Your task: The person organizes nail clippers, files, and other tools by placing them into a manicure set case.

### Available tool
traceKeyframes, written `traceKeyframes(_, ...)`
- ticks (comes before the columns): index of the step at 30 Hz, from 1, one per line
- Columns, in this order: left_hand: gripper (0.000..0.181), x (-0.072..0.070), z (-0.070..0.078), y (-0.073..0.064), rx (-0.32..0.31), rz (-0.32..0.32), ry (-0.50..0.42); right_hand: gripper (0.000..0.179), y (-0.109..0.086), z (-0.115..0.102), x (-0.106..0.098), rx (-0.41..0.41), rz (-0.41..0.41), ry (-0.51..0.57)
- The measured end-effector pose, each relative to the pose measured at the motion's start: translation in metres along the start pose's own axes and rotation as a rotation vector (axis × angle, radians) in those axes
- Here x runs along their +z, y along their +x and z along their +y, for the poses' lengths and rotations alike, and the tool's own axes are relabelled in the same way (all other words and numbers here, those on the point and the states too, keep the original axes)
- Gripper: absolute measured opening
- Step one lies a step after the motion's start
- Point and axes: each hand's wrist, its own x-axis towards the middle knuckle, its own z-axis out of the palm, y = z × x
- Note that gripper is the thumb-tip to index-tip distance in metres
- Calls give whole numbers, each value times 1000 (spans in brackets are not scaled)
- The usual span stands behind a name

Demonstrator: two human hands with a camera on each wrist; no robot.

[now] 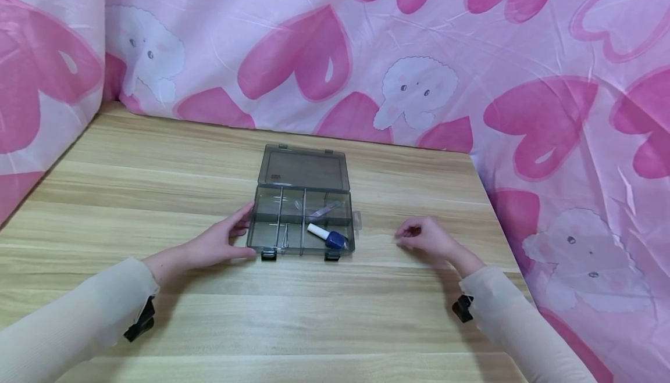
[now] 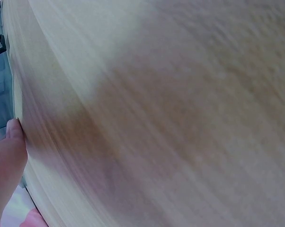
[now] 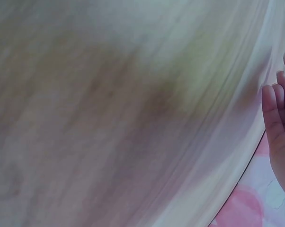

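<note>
A grey see-through compartment box [image 1: 267, 233] lies on the table, its lid [image 1: 306, 168] folded back. My left hand [image 1: 214, 242] rests against the box's left side, thumb by the front left corner and fingers along the side. A nail polish bottle [image 1: 335, 240] with a white cap lies in the front right compartment. Behind it are light purple tweezers [image 1: 323, 211]. A thin silvery item [image 1: 285, 236], its kind unclear, is in the front middle compartment. Right of the box, my right hand [image 1: 428, 237] hovers with fingers loosely bent, holding nothing visible.
A small clear piece [image 1: 357, 220] sits against the box's right side. Two black latches [image 1: 269, 255] hang at the box's front. Pink heart-patterned cloth [image 1: 419, 52] encloses the wooden table [image 1: 314, 325] at the back and sides.
</note>
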Motion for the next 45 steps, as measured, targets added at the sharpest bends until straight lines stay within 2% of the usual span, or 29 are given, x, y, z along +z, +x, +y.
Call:
traceKeyframes(5, 106, 0, -1, 0, -5, 0, 1, 14, 4, -6, 1, -28, 3, -16)
traceKeyframes(11, 107, 0, -3, 2, -16, 1, 0, 14, 8, -16, 1, -13, -7, -29)
traceKeyframes(27, 107, 2, -4, 2, 1, 11, 6, 13, 26, -40, -4, -40, 39, 11)
traceKeyframes(35, 108, 1, -5, 2, -8, 12, 4, 16, 35, -51, -4, -22, 42, 31)
traceKeyframes(45, 108, 1, -6, 3, -13, 9, 1, 14, 51, -69, 1, -104, 48, 13)
